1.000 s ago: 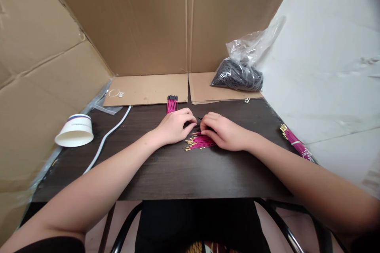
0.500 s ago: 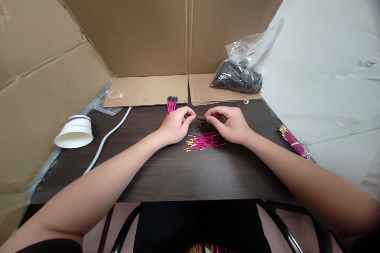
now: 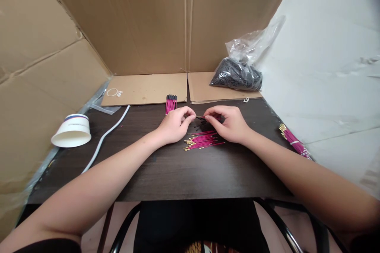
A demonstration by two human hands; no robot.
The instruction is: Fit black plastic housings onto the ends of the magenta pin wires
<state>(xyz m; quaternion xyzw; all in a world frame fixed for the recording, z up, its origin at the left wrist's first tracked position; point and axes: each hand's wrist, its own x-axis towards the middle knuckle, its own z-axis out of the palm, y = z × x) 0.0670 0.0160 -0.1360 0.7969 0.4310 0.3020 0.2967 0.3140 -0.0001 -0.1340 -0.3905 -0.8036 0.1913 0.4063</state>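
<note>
Pinched closed, my left hand point(image 3: 178, 125) meets the tip of a thin wire with a gold-coloured end point(image 3: 200, 117); whatever lies between its fingertips is hidden. My right hand point(image 3: 228, 123) grips this wire between thumb and forefinger. Small black sleeves point(image 3: 202, 125) lie on the table just below the fingertips. Nearer to me is a loose pile of magenta wires point(image 3: 203, 140) with gold-coloured ends, mostly pointing left. Behind my left hand lies a row of magenta wires with black ends point(image 3: 171, 103), partly covered by that hand.
A clear bag of black pieces point(image 3: 237, 75) sits on cardboard at the back right. A tied magenta wire bundle point(image 3: 293, 141) lies at the right edge. At left are a paper cup point(image 3: 72, 130) on its side and a white cable point(image 3: 103, 140). Cardboard walls point(image 3: 142, 19) enclose the table.
Both hands keep almost the same place and pinch. Less of the gold-coloured wire end shows between the fingertips. The whole view has shifted slightly.
</note>
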